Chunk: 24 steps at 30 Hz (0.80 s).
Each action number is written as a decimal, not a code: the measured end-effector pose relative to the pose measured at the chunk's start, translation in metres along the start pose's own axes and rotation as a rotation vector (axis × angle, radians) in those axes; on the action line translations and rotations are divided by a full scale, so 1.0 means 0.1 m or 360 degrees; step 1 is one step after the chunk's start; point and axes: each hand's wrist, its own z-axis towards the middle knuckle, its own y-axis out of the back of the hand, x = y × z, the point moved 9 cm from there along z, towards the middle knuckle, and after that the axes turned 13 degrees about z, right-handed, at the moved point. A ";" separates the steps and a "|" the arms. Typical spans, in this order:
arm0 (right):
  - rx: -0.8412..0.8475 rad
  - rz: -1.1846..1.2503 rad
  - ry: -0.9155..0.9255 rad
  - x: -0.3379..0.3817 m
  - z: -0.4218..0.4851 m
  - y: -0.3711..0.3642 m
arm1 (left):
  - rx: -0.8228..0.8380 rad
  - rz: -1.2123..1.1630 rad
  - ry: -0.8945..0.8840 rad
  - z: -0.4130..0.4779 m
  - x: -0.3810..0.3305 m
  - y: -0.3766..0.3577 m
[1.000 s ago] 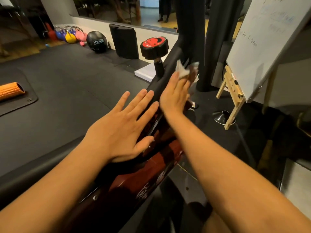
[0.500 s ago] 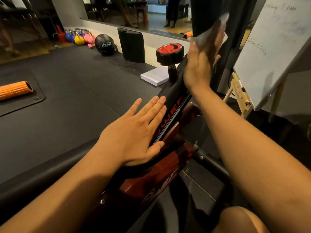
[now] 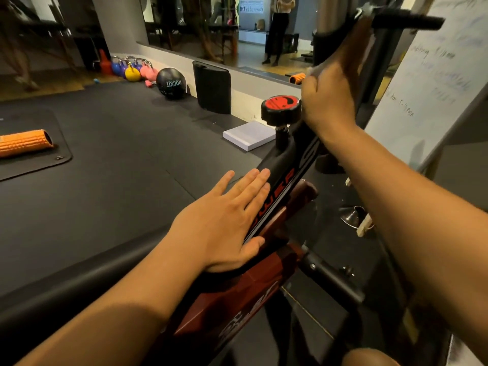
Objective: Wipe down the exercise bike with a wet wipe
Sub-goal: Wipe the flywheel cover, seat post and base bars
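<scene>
Mid-wipe, on the upright post of the exercise bike (image 3: 285, 178). Right hand (image 3: 330, 101) presses the wet wipe (image 3: 315, 69) flat against the post; fingers look straight, tips blurred. Left hand (image 3: 224, 223) rests on the frame tube, fingers spread, bracing. The frame's long axis climbs away from me, up and right, toward the handlebar (image 3: 406, 21). Next, I judge: run the stroke up onto that grip.

The left hand (image 3: 224, 223) and right hand (image 3: 330, 101) are bare. The left forearm (image 3: 105, 313) and right forearm (image 3: 422, 220) are bare too, uncovered right to the picture's edge. A bare knee (image 3: 369, 357) shows at the bottom edge.
</scene>
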 end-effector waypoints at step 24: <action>0.0538 0.0165 0.0177 -0.31 -2.84 -1.17 | -0.0140 -0.0094 0.0183 -0.03 0.08 0.12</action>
